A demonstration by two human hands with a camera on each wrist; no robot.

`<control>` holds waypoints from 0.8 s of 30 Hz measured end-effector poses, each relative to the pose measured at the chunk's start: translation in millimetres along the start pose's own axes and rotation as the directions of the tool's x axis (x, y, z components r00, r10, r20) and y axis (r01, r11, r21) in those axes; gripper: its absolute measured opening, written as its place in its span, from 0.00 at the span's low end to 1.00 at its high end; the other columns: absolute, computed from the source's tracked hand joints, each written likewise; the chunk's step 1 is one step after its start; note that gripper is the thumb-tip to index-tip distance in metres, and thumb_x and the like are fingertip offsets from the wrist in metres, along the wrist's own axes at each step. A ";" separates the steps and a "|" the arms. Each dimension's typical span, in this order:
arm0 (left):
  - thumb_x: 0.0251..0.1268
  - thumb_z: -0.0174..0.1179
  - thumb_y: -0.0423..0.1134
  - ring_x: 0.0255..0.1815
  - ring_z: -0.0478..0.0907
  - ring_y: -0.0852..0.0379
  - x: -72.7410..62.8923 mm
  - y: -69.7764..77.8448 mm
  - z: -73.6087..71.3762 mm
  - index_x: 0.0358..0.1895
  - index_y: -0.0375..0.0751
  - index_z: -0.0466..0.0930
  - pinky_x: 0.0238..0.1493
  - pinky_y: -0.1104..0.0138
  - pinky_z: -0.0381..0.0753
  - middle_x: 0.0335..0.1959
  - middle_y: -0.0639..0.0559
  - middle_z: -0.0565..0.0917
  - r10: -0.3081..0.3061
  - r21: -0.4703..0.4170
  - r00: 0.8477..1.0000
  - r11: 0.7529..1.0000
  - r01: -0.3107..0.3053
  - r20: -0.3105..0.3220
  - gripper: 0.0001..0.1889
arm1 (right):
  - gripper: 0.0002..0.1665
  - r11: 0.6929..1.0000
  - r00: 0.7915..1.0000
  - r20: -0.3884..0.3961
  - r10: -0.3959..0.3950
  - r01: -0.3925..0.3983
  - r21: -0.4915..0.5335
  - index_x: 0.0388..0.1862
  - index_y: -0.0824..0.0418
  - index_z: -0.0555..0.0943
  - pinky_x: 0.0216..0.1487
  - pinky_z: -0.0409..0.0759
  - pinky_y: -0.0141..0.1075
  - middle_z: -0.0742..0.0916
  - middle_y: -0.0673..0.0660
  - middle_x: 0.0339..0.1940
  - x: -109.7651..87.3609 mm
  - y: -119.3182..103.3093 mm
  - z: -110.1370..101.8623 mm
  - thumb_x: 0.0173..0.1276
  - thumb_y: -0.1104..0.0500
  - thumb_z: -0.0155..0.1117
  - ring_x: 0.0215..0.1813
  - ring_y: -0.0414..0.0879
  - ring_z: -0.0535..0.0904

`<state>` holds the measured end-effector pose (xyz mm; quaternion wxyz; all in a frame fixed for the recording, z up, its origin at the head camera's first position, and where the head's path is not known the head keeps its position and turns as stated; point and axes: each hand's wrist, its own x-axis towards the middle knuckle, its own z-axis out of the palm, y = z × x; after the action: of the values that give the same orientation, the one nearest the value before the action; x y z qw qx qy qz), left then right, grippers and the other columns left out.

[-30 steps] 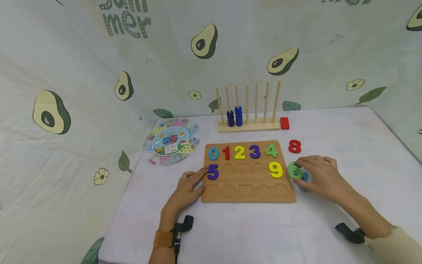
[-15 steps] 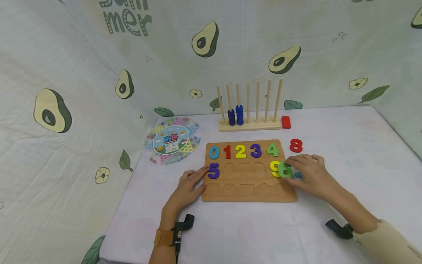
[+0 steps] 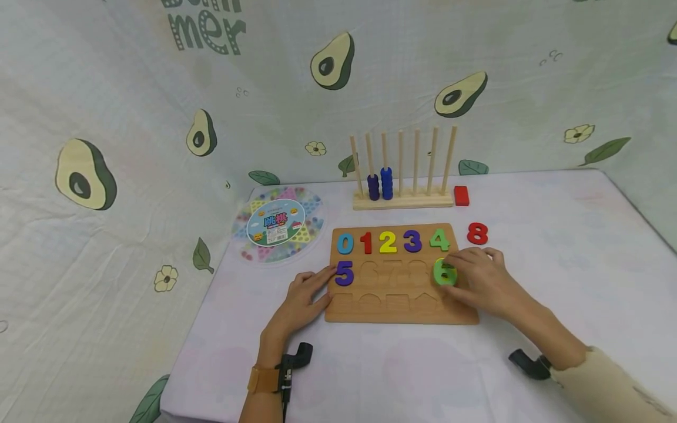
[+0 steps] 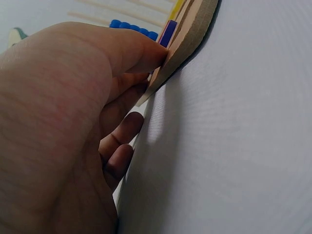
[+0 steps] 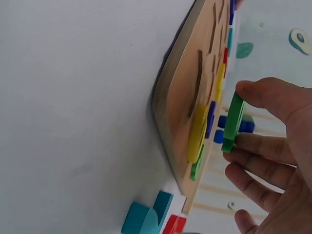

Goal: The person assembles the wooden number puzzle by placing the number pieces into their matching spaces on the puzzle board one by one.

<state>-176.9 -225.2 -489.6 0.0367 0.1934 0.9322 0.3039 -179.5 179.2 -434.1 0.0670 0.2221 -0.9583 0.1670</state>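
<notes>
My right hand (image 3: 483, 282) pinches a green number 6 (image 5: 234, 119) between thumb and fingers, raised off the wooden number board (image 3: 349, 314). In the head view the 6 overlaps the yellow 9 (image 5: 197, 131), which shows beneath it in the right wrist view. My left hand (image 3: 297, 305) rests at the board's left edge, thumb and fingertips against the side, near the purple 5 (image 3: 344, 274). Along the board's top row lie the blue 0 (image 3: 345, 242), red 1, yellow 2, purple 3 and green 4 (image 3: 439, 239). Empty recesses show between the 5 and the 9.
A red 8 (image 3: 478, 233) and a red block (image 3: 461, 195) lie right of the board. A teal piece (image 5: 141, 218) is beside the board's right edge. Behind stands a peg rack (image 3: 402, 202) with blue beads. A round clear game box (image 3: 275, 226) lies back left.
My right hand has carried the green 6 leftward from beside the board to over the yellow 9. The left hand stays at the board's edge. The head view has shifted slightly.
</notes>
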 end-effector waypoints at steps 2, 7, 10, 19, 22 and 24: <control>0.75 0.56 0.47 0.64 0.61 0.51 -0.2 0.3 -0.3 0.77 0.59 0.63 0.64 0.48 0.60 0.77 0.63 0.62 0.000 -0.004 1.000 1.000 0.000 0.001 0.30 | 0.30 1.000 1.000 -0.002 -0.004 0.004 0.010 0.53 0.64 0.84 0.62 0.53 0.64 0.84 0.65 0.55 2.7 -3.1 1.8 0.54 0.50 0.80 0.62 0.64 0.71; 0.75 0.55 0.47 0.64 0.61 0.51 -0.1 0.1 0.0 0.77 0.60 0.63 0.64 0.48 0.60 0.77 0.63 0.62 -0.002 0.000 1.000 1.000 0.002 0.000 0.30 | 0.31 0.999 1.000 0.005 -0.019 0.018 0.036 0.54 0.63 0.84 0.62 0.53 0.63 0.84 0.64 0.55 10.7 -10.1 6.5 0.54 0.50 0.80 0.61 0.63 0.72; 0.75 0.56 0.47 0.65 0.61 0.51 0.1 0.0 0.6 0.77 0.60 0.63 0.64 0.49 0.60 0.77 0.64 0.62 -0.003 0.002 1.000 1.000 0.003 -0.002 0.30 | 0.31 0.998 0.999 0.009 -0.032 0.031 0.045 0.54 0.63 0.84 0.62 0.53 0.63 0.84 0.63 0.56 14.7 -13.8 8.9 0.54 0.49 0.80 0.61 0.62 0.72; 0.74 0.56 0.48 0.65 0.61 0.51 0.0 -2.6 2.2 0.77 0.59 0.63 0.63 0.48 0.61 0.77 0.63 0.63 0.018 0.020 1.000 1.000 -0.018 -0.016 0.30 | 0.30 0.996 0.997 -0.002 -0.082 0.082 0.037 0.54 0.63 0.84 0.62 0.54 0.62 0.84 0.62 0.56 23.9 -22.9 17.9 0.56 0.48 0.79 0.63 0.61 0.72; 0.75 0.55 0.49 0.65 0.61 0.51 0.4 -3.6 2.2 0.77 0.60 0.63 0.63 0.49 0.60 0.77 0.64 0.62 0.019 0.022 1.000 1.000 -0.019 -0.010 0.30 | 0.31 0.995 0.996 0.007 -0.089 0.089 0.046 0.54 0.63 0.85 0.62 0.54 0.62 0.85 0.61 0.56 26.9 -27.1 20.0 0.56 0.47 0.79 0.63 0.61 0.72; 0.75 0.55 0.49 0.66 0.61 0.51 0.4 -4.0 1.9 0.77 0.61 0.62 0.64 0.49 0.60 0.77 0.65 0.61 0.017 0.021 1.000 1.000 -0.017 -0.003 0.30 | 0.31 0.995 0.996 0.015 -0.092 0.091 0.050 0.54 0.62 0.85 0.63 0.54 0.61 0.85 0.60 0.56 29.4 -30.0 21.3 0.56 0.47 0.79 0.63 0.60 0.72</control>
<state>-178.3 -227.0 -493.5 0.0304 0.2012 0.9337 0.2946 -193.4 134.5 -439.3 0.0610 0.2690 -0.9432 0.1854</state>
